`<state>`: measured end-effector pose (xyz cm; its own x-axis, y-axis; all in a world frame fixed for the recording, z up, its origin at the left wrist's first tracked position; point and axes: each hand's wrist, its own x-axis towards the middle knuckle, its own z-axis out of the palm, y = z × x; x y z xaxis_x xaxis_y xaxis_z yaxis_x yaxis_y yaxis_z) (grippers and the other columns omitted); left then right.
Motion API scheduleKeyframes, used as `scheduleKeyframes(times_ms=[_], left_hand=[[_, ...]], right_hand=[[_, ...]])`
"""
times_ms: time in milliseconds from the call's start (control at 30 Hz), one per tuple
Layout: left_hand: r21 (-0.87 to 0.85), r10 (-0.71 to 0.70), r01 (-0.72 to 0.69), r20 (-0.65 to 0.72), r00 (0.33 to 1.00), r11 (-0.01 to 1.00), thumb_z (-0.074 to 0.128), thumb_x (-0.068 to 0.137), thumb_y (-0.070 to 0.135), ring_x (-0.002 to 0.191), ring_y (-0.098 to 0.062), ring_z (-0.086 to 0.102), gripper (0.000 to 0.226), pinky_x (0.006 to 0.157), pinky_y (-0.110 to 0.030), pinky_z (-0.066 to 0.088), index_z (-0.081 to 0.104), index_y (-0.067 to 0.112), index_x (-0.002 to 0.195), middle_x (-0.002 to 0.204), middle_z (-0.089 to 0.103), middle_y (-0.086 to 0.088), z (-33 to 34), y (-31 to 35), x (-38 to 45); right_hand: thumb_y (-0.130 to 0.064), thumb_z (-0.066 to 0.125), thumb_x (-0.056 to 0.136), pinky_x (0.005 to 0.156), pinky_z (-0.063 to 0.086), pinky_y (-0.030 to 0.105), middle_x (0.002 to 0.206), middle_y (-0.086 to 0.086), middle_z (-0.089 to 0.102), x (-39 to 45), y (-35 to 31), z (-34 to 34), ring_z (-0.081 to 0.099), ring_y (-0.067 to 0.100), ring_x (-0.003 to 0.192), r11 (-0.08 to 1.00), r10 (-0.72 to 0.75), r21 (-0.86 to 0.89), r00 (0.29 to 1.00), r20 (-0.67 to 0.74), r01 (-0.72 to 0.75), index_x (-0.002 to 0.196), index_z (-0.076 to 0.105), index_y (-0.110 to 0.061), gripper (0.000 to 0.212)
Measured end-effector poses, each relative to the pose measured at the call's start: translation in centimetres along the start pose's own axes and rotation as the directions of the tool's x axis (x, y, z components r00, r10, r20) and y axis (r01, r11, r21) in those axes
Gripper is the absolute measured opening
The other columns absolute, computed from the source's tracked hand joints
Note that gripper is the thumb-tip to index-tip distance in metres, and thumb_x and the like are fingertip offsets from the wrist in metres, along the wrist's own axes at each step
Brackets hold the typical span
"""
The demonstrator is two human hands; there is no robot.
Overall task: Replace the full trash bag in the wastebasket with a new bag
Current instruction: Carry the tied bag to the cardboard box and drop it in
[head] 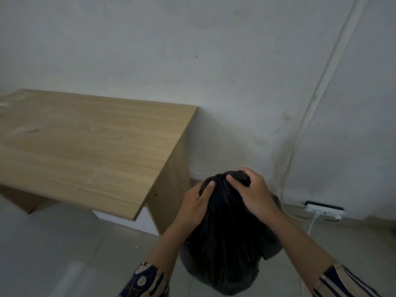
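A full black trash bag (pixel 227 239) hangs in front of me, its plastic gathered into pleats toward the top. My left hand (pixel 198 202) grips the gathered neck from the left, thumb pressed on the plastic. My right hand (pixel 251 192) closes over the bunched top from the right. A dark rim behind the bag at lower right may be the wastebasket (pixel 273 252); most of it is hidden by the bag.
A light wooden desk (pixel 85 146) stands to the left against the grey wall, its right side panel close to the bag. A white power strip (pixel 324 210) with a plugged cable lies on the floor at right. Pale floor tiles spread below.
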<state>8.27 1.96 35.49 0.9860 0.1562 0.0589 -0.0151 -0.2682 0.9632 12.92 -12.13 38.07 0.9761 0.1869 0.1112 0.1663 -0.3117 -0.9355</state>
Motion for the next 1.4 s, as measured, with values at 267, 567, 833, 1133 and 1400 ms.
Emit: scheduleKeyframes(times_ms=[267,567,833,1133,1400], left_hand=[[0.055,-0.076,0.078,-0.035,0.996,0.995,0.042,0.096,0.027,0.078,0.003,0.055,0.017,0.062,-0.006,0.041,0.058,0.022,0.092,0.083,0.060,0.013,-6.1,9.3,-7.0],[0.057,-0.144,0.149,-0.078,0.986,0.987,0.042,0.095,0.032,0.084,-0.003,0.059,0.021,0.066,-0.009,0.045,0.060,0.022,0.098,0.091,0.064,0.008,-15.2,8.2,-13.5],[0.044,-0.174,0.176,-0.059,0.983,0.983,0.041,0.095,0.034,0.095,-0.016,0.062,0.022,0.076,-0.022,0.048,0.060,0.024,0.102,0.095,0.064,0.005,-26.8,4.9,-17.0],[0.042,-0.192,0.199,-0.143,0.971,0.979,0.043,0.095,0.029,0.104,-0.025,0.060,0.029,0.090,-0.038,0.046,0.061,0.010,0.110,0.106,0.065,-0.010,-40.9,2.5,-16.6],[0.000,-0.178,0.188,-0.319,0.931,0.982,0.041,0.096,0.021,0.076,-0.003,0.055,0.018,0.058,-0.002,0.041,0.058,0.014,0.097,0.081,0.058,0.011,-52.9,0.0,-16.6]], right_hand=[[-0.027,0.061,0.085,0.071,0.047,0.035,0.077,0.005,0.061,-5.5,-11.0,-0.2,0.059,0.017,0.075,1.000,0.019,-0.020,0.990,0.141,-0.016,0.084,0.058,-0.004,0.023],[-0.028,0.061,0.085,0.059,0.042,0.015,0.072,-0.004,0.060,-10.5,-15.3,7.7,0.056,0.006,0.067,1.000,0.001,0.024,0.969,0.249,-0.008,0.073,0.056,-0.020,0.015],[-0.031,0.058,0.087,0.073,0.050,0.037,0.089,0.015,0.064,-13.5,-19.9,19.2,0.062,0.022,0.081,1.000,0.030,0.001,0.957,0.289,-0.031,0.090,0.060,-0.003,0.028],[-0.031,0.059,0.087,0.077,0.051,0.041,0.090,0.012,0.065,-12.5,-26.0,32.3,0.062,0.024,0.084,1.000,0.019,0.015,0.943,0.333,-0.025,0.087,0.060,-0.008,0.023],[-0.033,0.058,0.087,0.074,0.048,0.044,0.090,0.020,0.062,-9.8,-30.3,44.9,0.061,0.032,0.083,0.998,-0.032,0.056,0.878,0.477,0.006,0.089,0.058,0.001,0.034]])
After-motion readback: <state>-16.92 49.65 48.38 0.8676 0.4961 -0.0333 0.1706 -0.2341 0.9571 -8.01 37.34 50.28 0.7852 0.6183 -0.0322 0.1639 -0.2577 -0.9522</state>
